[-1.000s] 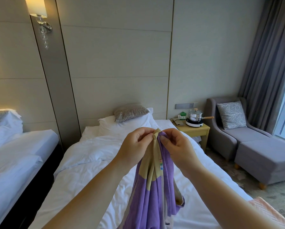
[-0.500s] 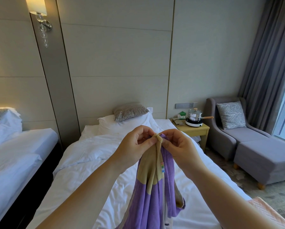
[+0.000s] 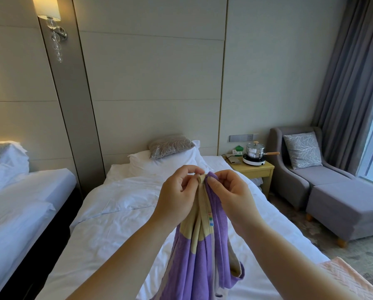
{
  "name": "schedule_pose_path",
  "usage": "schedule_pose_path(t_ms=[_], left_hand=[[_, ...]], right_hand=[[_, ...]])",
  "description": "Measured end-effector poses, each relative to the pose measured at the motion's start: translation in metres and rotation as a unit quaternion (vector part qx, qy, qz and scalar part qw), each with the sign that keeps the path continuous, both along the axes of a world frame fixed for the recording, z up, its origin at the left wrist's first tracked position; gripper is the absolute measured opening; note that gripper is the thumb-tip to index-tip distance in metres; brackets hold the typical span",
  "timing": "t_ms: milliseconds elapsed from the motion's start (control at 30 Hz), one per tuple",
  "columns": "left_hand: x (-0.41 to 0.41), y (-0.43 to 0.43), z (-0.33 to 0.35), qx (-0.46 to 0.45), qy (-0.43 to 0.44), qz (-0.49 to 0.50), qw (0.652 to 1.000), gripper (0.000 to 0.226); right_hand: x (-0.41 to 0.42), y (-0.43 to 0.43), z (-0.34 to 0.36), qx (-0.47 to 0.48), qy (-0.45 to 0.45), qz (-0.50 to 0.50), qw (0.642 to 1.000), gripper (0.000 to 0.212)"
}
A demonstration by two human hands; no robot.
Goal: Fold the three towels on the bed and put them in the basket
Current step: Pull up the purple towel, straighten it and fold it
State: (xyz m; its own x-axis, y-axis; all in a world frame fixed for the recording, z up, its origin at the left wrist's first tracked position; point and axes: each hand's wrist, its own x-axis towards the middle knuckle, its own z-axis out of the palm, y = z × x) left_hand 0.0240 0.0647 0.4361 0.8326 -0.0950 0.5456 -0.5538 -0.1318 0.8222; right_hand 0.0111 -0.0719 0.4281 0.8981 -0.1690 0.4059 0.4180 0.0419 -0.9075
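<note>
Hotel bedroom with pale panelled walls and a white bed [image 3: 107, 224] stretching ahead. Held up above the bed, a purple and beige towel [image 3: 198, 256] hangs in long folds. The left hand [image 3: 176, 198] and right hand [image 3: 231, 195] meet at its top, fingers curled, each pinching a corner. A pink towel [image 3: 350, 276] lies at the bed's near right edge. A steel pot [image 3: 255, 150] sits on the nightstand [image 3: 254, 171].
</note>
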Motion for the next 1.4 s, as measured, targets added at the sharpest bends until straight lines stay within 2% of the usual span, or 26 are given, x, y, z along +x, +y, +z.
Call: schedule_pose_path(t_ms=[133, 333, 467, 600, 667, 767, 867, 933, 967, 1067, 1200, 1300, 1400], left_hand=[[-0.002, 0.002, -0.003, 0.005, -0.003, -0.038, 0.999, 0.012], [0.005, 0.003, -0.005, 0.001, -0.02, -0.008, 1.0, 0.011], [0.008, 0.002, -0.006, -0.016, -0.007, 0.007, 1.0, 0.008], [0.008, 0.002, -0.008, -0.017, -0.003, 0.029, 0.999, 0.017], [0.007, 0.002, -0.008, -0.009, -0.005, 0.031, 0.999, 0.012], [0.005, 0.0, -0.006, 0.004, -0.008, 0.006, 1.0, 0.012], [0.002, 0.0, -0.006, 0.008, -0.029, -0.01, 0.999, 0.019], [0.0, 0.001, -0.007, 0.011, -0.026, -0.036, 0.999, 0.014], [-0.001, 0.002, -0.008, 0.013, -0.012, -0.06, 0.998, 0.013], [0.001, 0.006, -0.011, 0.047, -0.007, -0.079, 0.996, 0.034], [0.006, 0.009, -0.001, 0.062, -0.038, -0.067, 0.995, 0.037], [0.013, 0.013, 0.023, 0.049, -0.053, -0.05, 0.996, 0.039], [0.02, 0.016, 0.063, 0.014, -0.072, -0.041, 0.996, 0.033]], right_hand=[[0.002, 0.0, 0.0, 0.017, 0.015, -0.009, 1.0, 0.004], [0.0, -0.002, 0.003, 0.011, 0.001, 0.013, 1.0, 0.004], [-0.002, -0.005, 0.004, -0.035, -0.02, 0.019, 0.999, 0.008], [-0.005, -0.007, 0.006, -0.093, -0.054, 0.037, 0.993, 0.023], [-0.006, -0.007, 0.008, -0.109, -0.064, 0.054, 0.991, 0.028], [-0.004, -0.006, 0.009, -0.123, -0.068, 0.031, 0.99, 0.024], [0.0, -0.004, 0.009, -0.086, -0.051, 0.007, 0.995, 0.014], [0.001, -0.005, 0.008, -0.067, -0.043, 0.005, 0.997, 0.009], [0.002, -0.005, 0.007, -0.059, -0.039, 0.009, 0.997, 0.008], [0.003, -0.006, 0.007, -0.026, -0.018, 0.025, 0.999, 0.011], [0.005, -0.009, 0.007, 0.005, -0.001, 0.053, 0.999, 0.022], [0.005, -0.016, 0.004, -0.025, 0.014, 0.107, 0.994, 0.03], [0.009, -0.019, -0.005, -0.091, 0.033, 0.156, 0.983, 0.024]])
